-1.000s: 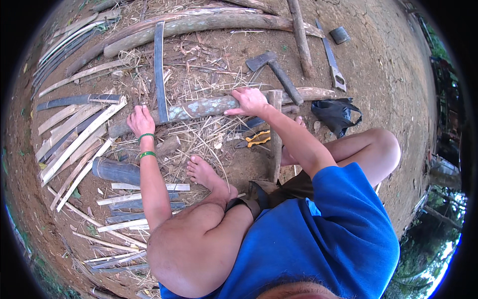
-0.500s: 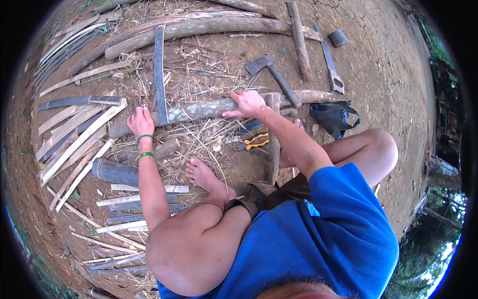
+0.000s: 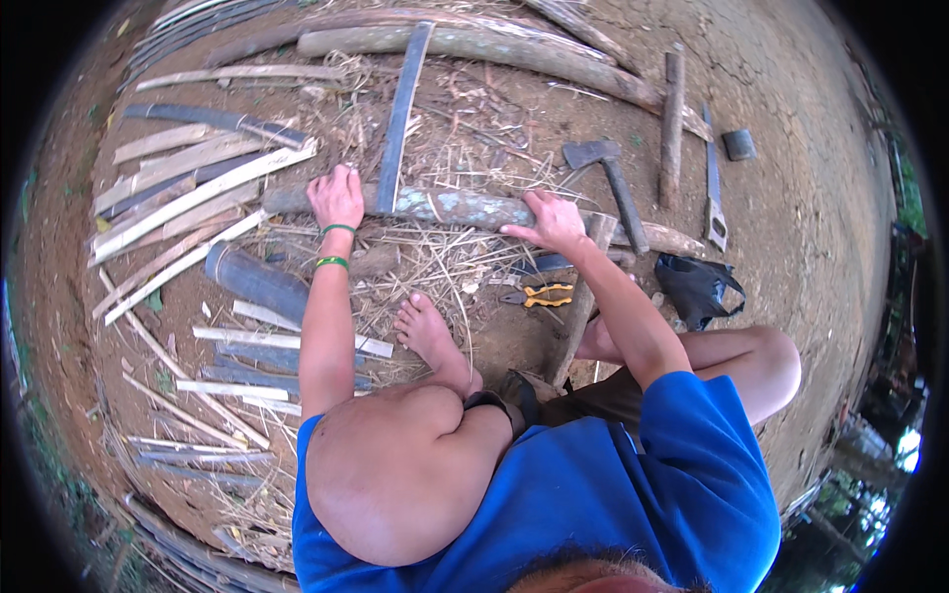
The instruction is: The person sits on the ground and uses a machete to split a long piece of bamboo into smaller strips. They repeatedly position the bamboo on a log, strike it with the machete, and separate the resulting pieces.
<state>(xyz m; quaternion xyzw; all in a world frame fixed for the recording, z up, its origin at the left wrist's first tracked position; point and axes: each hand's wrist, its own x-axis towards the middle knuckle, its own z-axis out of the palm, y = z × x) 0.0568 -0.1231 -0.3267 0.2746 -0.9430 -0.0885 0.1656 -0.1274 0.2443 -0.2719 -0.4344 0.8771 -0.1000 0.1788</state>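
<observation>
Across the ground in front of me lies a pale, blotchy log (image 3: 463,209). My left hand (image 3: 338,201) rests on its left part with fingers bent; a tiny pale thing shows at the fingertips, too small to name. My right hand (image 3: 556,219) is wrapped over the log farther right, thumb stretched along it. Between the hands, a dark split-bamboo strip (image 3: 405,109) has its near end on the log and runs away from me. A wooden stake (image 3: 583,306) stands beside my right forearm. Yellow-handled pliers (image 3: 546,295) lie below the log.
A hatchet (image 3: 623,198), a handsaw (image 3: 714,193) and a black plastic bag (image 3: 690,289) lie right. Behind are a long log (image 3: 474,54) and a short pole (image 3: 671,128). Split bamboo strips (image 3: 198,222) and a bamboo tube (image 3: 259,282) lie left, with dry straw around the log.
The view has swung, so the scene sits farther right and is slightly turned. Both hands keep their places on the log, and the bamboo strip still lies between them.
</observation>
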